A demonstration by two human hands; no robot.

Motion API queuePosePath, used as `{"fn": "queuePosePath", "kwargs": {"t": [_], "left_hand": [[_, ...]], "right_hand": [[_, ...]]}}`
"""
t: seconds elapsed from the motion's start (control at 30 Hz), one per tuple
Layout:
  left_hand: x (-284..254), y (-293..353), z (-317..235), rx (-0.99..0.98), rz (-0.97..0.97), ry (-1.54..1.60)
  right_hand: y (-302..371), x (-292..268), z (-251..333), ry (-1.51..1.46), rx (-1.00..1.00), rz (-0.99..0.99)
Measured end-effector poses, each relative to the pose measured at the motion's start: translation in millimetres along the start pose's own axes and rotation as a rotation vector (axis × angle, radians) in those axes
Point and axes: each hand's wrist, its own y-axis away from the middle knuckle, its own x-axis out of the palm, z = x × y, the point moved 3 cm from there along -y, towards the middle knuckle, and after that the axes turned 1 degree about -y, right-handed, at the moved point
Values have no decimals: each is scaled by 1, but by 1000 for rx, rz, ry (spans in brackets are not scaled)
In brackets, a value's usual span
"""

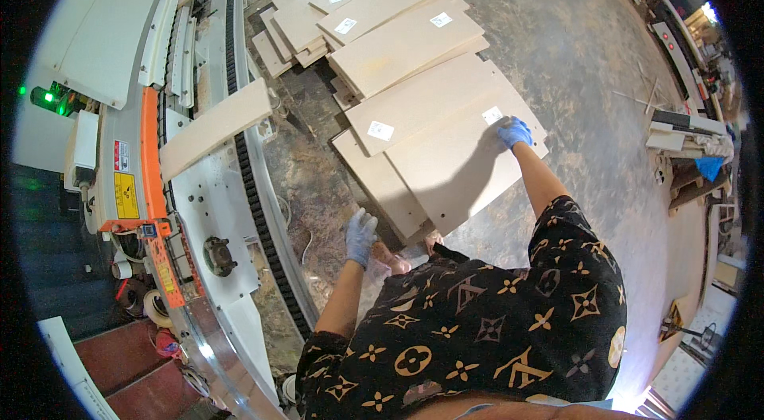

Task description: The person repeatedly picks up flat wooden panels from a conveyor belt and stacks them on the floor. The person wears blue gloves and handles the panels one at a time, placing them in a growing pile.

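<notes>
In a blue glove, my right hand (pixel 516 132) reaches out to the top panel of the nearest stack, its fingers resting on the board beside a white label (pixel 493 114). This beige board (pixel 458 169) is flat and rectangular, with small dark holes near its edges. My left hand (pixel 361 237), in a pale glove, hangs in the air left of the stack's near corner. Its fingers are loosely apart, and nothing shows in them. A second panel (pixel 386 189) lies partly under the top one. Another label (pixel 380 130) sits on the neighbouring board.
Several more labelled panels (pixel 398 46) lie overlapped in stacks farther off. On the left runs a machine with an orange rail (pixel 151 141) and a black chain track (pixel 259 205); a narrow board (pixel 215 130) lies across it. Boards on a rack (pixel 684 138) stand at right.
</notes>
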Motion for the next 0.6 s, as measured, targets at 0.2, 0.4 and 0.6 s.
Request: {"fn": "queuePosePath", "kwargs": {"t": [0.2, 0.4, 0.6], "left_hand": [[63, -26, 31, 158, -92, -582], [77, -7, 41, 311, -194, -595], [20, -13, 32, 30, -163, -594]], "right_hand": [[-40, -8, -64, -114, 120, 6], [3, 30, -99, -405, -13, -26], [111, 93, -140, -707, 133, 127]]}}
